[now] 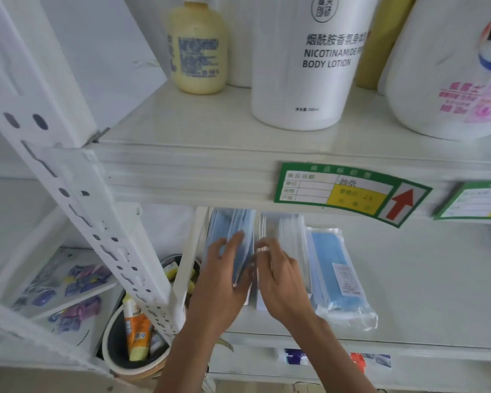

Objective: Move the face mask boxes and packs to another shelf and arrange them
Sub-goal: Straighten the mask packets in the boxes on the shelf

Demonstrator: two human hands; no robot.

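Presently: left hand [224,282] grips upright blue packs [238,236]; right hand [281,282] pinches white boxes [262,231] alongside, on lower shelf [408,293]. Flat pack [335,273] lies right of the hands. Risk: slick packs likely slip, toppling between hands.

body lotion bottle [301,66] beside yellow bottle [197,49], upper shelf [182,137]

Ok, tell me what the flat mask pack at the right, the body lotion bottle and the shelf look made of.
Flat mask pack: clear glossy plastic film, crinkled at the sealed edges, over blue masks that look like soft nonwoven fabric.
Body lotion bottle: opaque white plastic, smooth satin surface, printed text.
Shelf: probably white painted metal, given the ribbed front edge.
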